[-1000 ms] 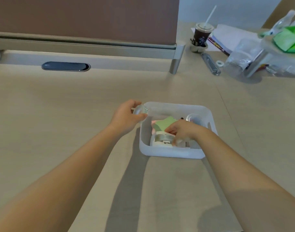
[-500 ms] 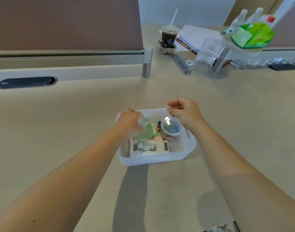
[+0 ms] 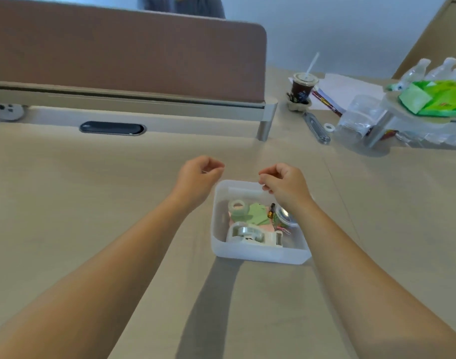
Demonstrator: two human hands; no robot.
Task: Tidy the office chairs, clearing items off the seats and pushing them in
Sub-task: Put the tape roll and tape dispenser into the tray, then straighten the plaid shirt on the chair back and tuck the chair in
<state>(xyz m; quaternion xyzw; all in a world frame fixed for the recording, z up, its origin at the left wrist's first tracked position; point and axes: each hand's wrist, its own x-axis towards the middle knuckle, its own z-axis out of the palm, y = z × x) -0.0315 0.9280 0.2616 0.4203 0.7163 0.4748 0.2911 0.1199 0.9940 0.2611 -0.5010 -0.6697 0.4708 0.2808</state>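
Observation:
A white plastic bin (image 3: 260, 253) sits on the light wooden desk (image 3: 92, 203) in front of me. Inside lie a white tape dispenser (image 3: 252, 235), a roll of tape (image 3: 238, 207), green sticky notes (image 3: 255, 216), a small battery (image 3: 271, 211) and a clear tub of coloured clips (image 3: 283, 221). My left hand (image 3: 198, 180) hovers just left of the bin's far corner, fingers curled and holding nothing. My right hand (image 3: 283, 183) hangs over the bin's far rim, fingers curled, also holding nothing. No chair is in view.
A brown divider panel (image 3: 128, 55) closes off the desk's far side, with a dark cable slot (image 3: 112, 128) below it. At far right stand an iced drink cup (image 3: 303, 89), papers (image 3: 348, 92), clear bags, water bottles and a green packet (image 3: 434, 99). A person sits behind the divider.
Both hands have lifted out of the bin and drawn back past its far rim. The roll of tape my left hand held a second ago now lies inside the bin.

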